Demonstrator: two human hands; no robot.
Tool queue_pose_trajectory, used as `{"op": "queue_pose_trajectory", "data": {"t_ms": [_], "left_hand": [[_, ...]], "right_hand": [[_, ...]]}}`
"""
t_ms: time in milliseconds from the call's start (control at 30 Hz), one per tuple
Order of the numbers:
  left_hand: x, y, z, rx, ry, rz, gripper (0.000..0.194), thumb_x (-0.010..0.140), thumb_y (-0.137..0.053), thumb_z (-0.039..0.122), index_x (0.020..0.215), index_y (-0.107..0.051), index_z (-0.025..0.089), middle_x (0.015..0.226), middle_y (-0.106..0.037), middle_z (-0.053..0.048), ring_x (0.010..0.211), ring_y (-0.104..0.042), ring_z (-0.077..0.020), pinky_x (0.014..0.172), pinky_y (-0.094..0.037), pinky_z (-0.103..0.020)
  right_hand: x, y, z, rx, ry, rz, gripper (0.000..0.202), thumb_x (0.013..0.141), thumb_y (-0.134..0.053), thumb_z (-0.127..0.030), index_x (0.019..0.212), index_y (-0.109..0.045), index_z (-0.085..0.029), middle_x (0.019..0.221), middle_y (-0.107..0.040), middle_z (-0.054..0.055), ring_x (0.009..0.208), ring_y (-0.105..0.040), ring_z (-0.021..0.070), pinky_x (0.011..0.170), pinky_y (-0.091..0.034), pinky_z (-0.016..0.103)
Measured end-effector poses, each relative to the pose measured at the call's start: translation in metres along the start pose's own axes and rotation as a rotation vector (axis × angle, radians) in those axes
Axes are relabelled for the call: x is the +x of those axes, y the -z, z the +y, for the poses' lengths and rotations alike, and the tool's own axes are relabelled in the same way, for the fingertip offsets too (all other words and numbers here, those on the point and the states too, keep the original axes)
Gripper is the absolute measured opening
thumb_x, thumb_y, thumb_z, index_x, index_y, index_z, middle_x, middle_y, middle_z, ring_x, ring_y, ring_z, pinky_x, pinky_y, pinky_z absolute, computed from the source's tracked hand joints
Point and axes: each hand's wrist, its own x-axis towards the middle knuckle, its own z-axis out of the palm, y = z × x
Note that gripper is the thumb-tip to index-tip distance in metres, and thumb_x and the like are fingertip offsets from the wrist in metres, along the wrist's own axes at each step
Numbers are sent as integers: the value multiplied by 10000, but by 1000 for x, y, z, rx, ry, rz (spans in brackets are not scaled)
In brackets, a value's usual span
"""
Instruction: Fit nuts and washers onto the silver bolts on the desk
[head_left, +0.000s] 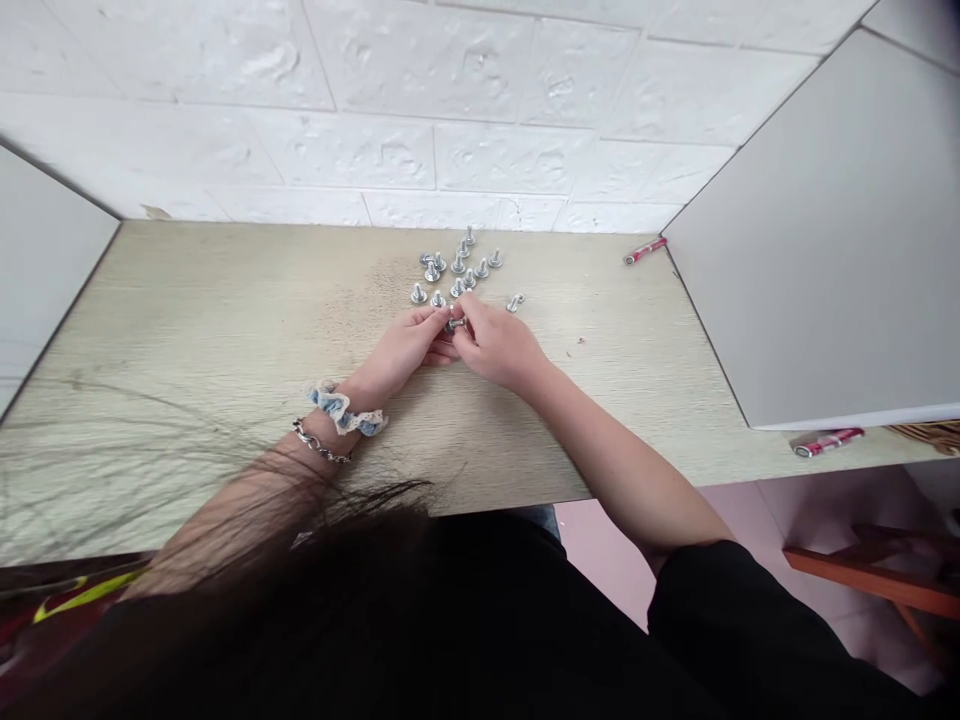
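We have the fingers (pixel 433 320) of our left hand (pixel 405 350) and right hand (pixel 501 340) pinched firmly around the held bolt (pixel 455 324), its bright metal partly hidden (we cannot tell whether it touches the wood below). What shows of it is short, silvery and turned sideways.

Just beyond the held bolt we see a loose cluster of bolts (pixel 458 263), equally shiny, most standing on broad round bases with slim shanks pointing up. To the right of the held bolt, a lone bolt (pixel 514 303) lies tilted. Under them spreads a table (pixel 247 330) with pale, fine-streaked grain, speckled brown left of the held bolt.

Nearer us than the held bolt, our left wrist wears a ruffled blue-and-cream fabric scrunchie (pixel 346 410) and a silver chain bracelet (pixel 322 443). Well right of the held bolt, a red cylindrical battery (pixel 645 251) lies beside a smooth grey panel (pixel 810 230). Far beyond the held bolt rises a white wall (pixel 480 150) of embossed, brick-shaped blocks.
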Motion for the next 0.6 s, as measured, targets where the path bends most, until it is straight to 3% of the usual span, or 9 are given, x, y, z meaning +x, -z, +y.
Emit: {"op": "queue_pose_trajectory", "data": {"t_ms": [133, 300, 467, 600], "left_hand": [[-1, -1, 1, 18, 16, 14, 260, 829, -535, 397, 804, -595, 145, 640, -614, -12, 554, -577, -67, 518, -456, -139], [-1, -2, 1, 14, -5, 5, 271, 818, -547, 403, 760, -577, 139, 621, -590, -1, 529, -553, -58, 504, -447, -133], [-4, -4, 3, 35, 9, 13, 255, 846, -506, 371, 780, -586, 138, 641, -610, -9, 546, -567, -59, 510, -444, -133], [-4, -4, 3, 17, 0, 8, 252, 839, -520, 377, 778, -580, 140, 619, -597, 2, 543, -563, -58, 504, -435, -134]], "right_hand": [[1, -1, 1, 15, -34, -16, 298, 889, -272, -372, 967, -484, -178, 814, -626, 60, 677, -528, 191, 593, -334, 286], [0, -3, 1, 9, -11, -35, 264, 841, -336, -295, 1034, -464, -168, 812, -629, 60, 658, -526, 191, 582, -334, 283], [1, -2, 1, 10, -43, -46, 297, 868, -288, -357, 1006, -477, -174, 800, -631, 65, 681, -534, 205, 593, -345, 295], [0, 0, -1, 14, -31, -55, 309, 833, -296, -259, 1097, -429, -172, 848, -639, 69, 688, -539, 213, 593, -353, 302]]}}
